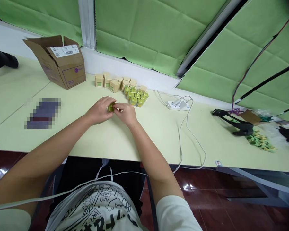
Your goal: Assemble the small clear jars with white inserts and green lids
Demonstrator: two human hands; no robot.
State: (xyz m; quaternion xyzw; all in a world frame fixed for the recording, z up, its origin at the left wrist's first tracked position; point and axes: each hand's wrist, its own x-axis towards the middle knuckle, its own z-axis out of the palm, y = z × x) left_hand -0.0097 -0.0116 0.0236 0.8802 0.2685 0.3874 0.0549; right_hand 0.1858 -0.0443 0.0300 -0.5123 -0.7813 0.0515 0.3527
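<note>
A small green-topped container sits between my two hands at the middle of the table. My left hand is closed around its left side. From the right, the fingers of my right hand pinch at its top, and they partly hide it. Behind my right hand stands a tight cluster of similar green-topped containers, several with light-coloured loops on top. Small kraft boxes with green labels stand in a loose row against the wall, just left of the cluster.
An open cardboard carton stands at the back left. A blurred-out dark object lies left of my arms. White cables run from a power strip over the table's front edge. Farther right are a black stand and green pieces.
</note>
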